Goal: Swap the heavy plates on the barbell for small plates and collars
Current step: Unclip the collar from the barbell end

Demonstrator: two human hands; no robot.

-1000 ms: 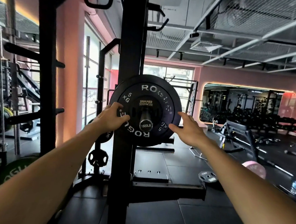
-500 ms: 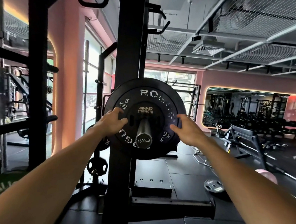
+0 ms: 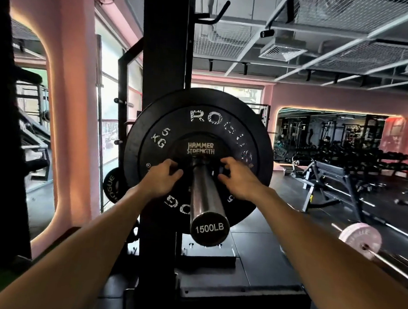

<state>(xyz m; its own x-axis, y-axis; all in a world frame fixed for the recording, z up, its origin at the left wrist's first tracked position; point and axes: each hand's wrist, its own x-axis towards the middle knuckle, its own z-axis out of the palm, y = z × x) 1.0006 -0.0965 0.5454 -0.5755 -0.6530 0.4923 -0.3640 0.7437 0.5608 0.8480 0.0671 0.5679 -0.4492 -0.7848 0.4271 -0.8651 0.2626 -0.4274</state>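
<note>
A black 5 kg Rogue plate (image 3: 201,120) hangs on the steel barbell sleeve (image 3: 207,202), whose end cap reads 1500LB and points at me. In front of it sits a smaller black Hammer Strength plate (image 3: 199,148) around the sleeve. My left hand (image 3: 162,178) grips the small plate's left edge, fingers curled. On the right edge, my right hand (image 3: 238,178) holds the same small plate. The barbell rests in the black rack upright (image 3: 166,55).
The rack's base and foot plate (image 3: 236,294) lie below the sleeve. A second Rogue plate (image 3: 111,186) hangs low on the left. A pink plate on another bar (image 3: 360,239) lies on the floor at right, benches and dumbbell racks behind it.
I have stepped closer, so the plates and sleeve look larger. Both hands slid inward from the 5 kg plate's face to the small centre plate beside the sleeve.
</note>
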